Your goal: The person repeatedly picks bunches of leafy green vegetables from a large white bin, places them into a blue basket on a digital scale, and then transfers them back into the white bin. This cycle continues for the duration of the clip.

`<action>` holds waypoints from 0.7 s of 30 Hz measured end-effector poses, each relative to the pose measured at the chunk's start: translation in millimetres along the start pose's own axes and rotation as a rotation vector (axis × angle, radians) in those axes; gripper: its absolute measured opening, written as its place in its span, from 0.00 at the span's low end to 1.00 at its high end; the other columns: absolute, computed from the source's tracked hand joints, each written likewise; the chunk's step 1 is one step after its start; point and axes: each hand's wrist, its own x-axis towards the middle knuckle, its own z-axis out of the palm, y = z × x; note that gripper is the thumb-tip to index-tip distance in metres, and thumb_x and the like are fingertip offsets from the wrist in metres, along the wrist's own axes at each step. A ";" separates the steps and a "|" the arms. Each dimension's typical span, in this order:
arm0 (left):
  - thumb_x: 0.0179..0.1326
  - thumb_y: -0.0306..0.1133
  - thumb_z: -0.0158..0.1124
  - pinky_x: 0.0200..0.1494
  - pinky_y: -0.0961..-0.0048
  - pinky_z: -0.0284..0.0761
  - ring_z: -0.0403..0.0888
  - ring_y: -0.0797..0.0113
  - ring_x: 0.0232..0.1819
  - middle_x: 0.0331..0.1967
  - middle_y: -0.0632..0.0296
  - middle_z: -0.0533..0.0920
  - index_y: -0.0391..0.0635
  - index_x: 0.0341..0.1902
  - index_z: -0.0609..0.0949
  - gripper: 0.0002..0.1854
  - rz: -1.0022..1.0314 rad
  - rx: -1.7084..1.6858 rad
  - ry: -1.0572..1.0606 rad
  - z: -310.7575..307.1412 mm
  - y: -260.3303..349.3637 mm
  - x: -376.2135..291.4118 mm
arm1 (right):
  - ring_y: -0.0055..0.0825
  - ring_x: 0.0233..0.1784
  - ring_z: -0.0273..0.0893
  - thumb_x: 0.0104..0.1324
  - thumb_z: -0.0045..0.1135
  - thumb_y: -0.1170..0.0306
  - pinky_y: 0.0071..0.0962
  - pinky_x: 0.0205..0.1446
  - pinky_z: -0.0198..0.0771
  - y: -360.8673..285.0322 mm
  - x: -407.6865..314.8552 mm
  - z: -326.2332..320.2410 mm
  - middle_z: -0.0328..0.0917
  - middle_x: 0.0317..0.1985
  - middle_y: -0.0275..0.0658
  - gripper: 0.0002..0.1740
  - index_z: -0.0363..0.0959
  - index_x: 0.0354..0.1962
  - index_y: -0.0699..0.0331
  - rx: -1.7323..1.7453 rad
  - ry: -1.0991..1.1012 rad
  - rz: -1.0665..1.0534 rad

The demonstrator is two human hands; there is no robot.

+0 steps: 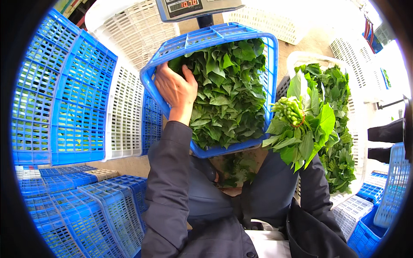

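A blue plastic crate point(272, 64) stands tilted before me, packed with rows of leafy greens point(226, 96). Inside its left wall is my left hand point(176, 84), thumb apart from the fingers, between the rim and the leaves; its fingertips are partly hidden. To the right, a bundle of leafy greens point(300, 125) is held up with its cut stems toward the crate. A red band point(298, 121) ties the stems. My right sleeve point(314, 180) runs up to this bundle, and the leaves cover my right hand.
A white crate point(356, 138) with more greens point(335, 93) stands at my right. Beyond the blue crate is a scale with a lit display point(185, 4). Stacked blue crates point(80, 106) and a white crate point(124, 109) line the left. Loose leaves point(237, 167) lie on the floor between my legs.
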 end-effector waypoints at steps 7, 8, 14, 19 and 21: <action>0.62 0.39 0.69 0.62 0.44 0.67 0.75 0.35 0.58 0.52 0.35 0.81 0.30 0.64 0.71 0.33 -0.340 0.029 -0.200 -7.6 19.9 8.8 | 0.40 0.65 0.81 0.72 0.62 0.66 0.44 0.70 0.77 9.8 -4.7 3.3 0.77 0.67 0.46 0.34 0.64 0.73 0.65 -0.006 0.024 0.020; 0.63 0.38 0.68 0.63 0.45 0.66 0.75 0.37 0.59 0.52 0.38 0.83 0.32 0.65 0.71 0.32 -0.321 0.027 -0.221 -6.8 15.8 7.8 | 0.40 0.65 0.81 0.72 0.62 0.66 0.44 0.70 0.77 12.3 -6.0 4.3 0.77 0.67 0.47 0.34 0.64 0.73 0.65 0.000 0.026 0.025; 0.61 0.34 0.70 0.69 0.45 0.62 0.70 0.40 0.67 0.57 0.42 0.80 0.32 0.66 0.72 0.32 -0.168 0.064 -0.151 -19.7 16.9 7.8 | 0.39 0.65 0.81 0.72 0.62 0.67 0.44 0.70 0.77 21.0 -5.0 7.4 0.77 0.67 0.47 0.34 0.64 0.73 0.65 0.013 0.021 0.038; 0.63 0.29 0.67 0.75 0.42 0.57 0.65 0.35 0.70 0.65 0.40 0.74 0.30 0.68 0.69 0.32 -0.043 -0.051 -0.046 -58.8 43.4 -5.1 | 0.39 0.65 0.81 0.72 0.62 0.67 0.44 0.70 0.77 12.5 -6.8 7.7 0.77 0.67 0.47 0.34 0.64 0.73 0.65 0.010 0.019 0.010; 0.63 0.28 0.66 0.75 0.42 0.58 0.65 0.35 0.70 0.66 0.41 0.74 0.31 0.67 0.69 0.30 -0.025 -0.129 -0.053 -70.1 44.5 -12.7 | 0.39 0.66 0.81 0.72 0.62 0.67 0.44 0.70 0.77 14.1 -6.8 8.5 0.77 0.67 0.47 0.34 0.64 0.73 0.65 0.016 0.015 0.011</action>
